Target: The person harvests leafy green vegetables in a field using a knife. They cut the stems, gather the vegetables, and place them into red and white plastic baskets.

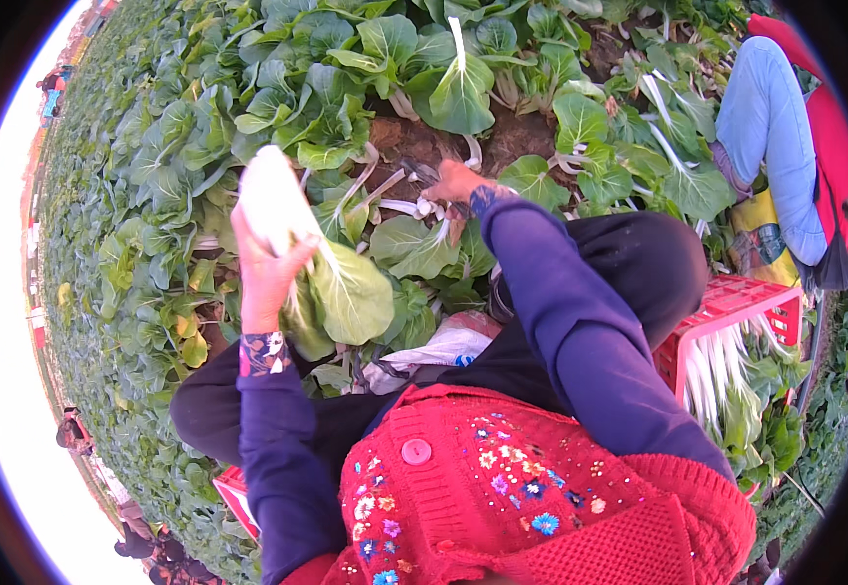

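My left hand (266,259) grips a head of bok choy (277,201), its thick white base tilted up and its green leaves hanging toward my lap. My right hand (457,186) is low over the soil, closed around a dark hand tool (422,172); its exact kind is hard to make out. Under and beside that hand lie cut white stalks (405,207) and a loose leaf (424,248). Just beyond it, standing bok choy plants (402,95) grow in the brown soil (413,139).
A red plastic crate (731,303) packed with bok choy (720,376) stands by my right knee. Another red crate (232,490) shows by my left hip. A white sack (431,351) lies between my legs. A co-worker in blue jeans (771,139) sits at the far right.
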Demonstrator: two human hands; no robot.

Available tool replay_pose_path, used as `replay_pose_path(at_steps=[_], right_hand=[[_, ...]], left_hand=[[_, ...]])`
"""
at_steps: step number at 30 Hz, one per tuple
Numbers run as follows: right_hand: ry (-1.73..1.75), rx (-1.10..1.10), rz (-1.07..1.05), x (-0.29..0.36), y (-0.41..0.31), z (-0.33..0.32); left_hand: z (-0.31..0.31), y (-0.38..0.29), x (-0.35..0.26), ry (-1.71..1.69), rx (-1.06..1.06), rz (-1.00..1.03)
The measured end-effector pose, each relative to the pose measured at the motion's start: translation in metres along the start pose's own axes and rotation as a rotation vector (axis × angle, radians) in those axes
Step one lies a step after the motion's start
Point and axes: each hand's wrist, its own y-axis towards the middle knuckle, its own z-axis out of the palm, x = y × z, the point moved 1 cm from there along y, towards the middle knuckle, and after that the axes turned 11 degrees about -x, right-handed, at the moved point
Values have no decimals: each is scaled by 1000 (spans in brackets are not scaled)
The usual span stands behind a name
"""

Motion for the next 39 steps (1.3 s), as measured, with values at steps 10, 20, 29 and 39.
replay_pose_path(at_steps=[10,20,29,39], right_hand=[[0,-268,-109,-18,54,34],[174,-103,-146,4,72,97],[94,-89,-56,4,82,137],[148,12,-52,9,92,140]], left_hand=[[111,129,85,896,1037,206],[7,134,182,1107,659,100],[-19,76,234,952,472,54],[-25,72,268,892,418,-103]])
